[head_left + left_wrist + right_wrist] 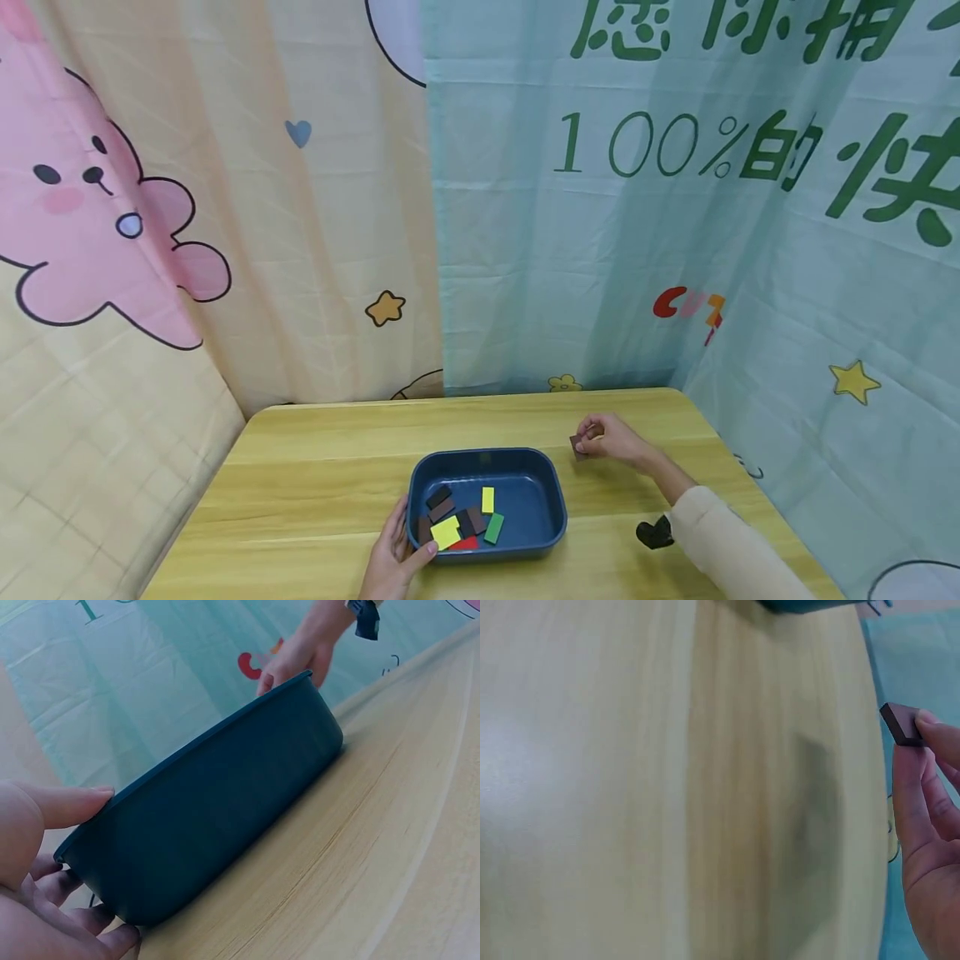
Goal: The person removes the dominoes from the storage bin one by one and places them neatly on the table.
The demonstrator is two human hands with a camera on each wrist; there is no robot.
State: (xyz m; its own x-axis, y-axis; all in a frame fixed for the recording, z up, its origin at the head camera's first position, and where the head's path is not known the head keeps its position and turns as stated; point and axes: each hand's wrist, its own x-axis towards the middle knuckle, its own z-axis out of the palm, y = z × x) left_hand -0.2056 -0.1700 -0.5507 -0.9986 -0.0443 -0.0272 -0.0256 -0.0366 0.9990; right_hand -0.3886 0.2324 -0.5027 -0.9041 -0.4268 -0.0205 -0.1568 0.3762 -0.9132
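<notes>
My left hand (393, 546) grips the near left corner of a dark blue basin (532, 510), its thumb over the rim and its fingers against the outer wall, as the left wrist view shows. Inside lie several small flat blocks: a yellow block (487, 500) and a green block (493, 528) near the middle, a red block (465, 543) partly hidden beneath others, and black and brown ones bunched at the left. Beyond the basin's right side, my right hand (615, 440) pinches a dark brown block (904, 724) between thumb and fingers, held above the table.
The basin stands on a light wooden table (315, 483) with rounded far corners. Printed curtains (525, 275) hang right behind the table and along both sides. A black object (655, 533) sits at the right sleeve (731, 533).
</notes>
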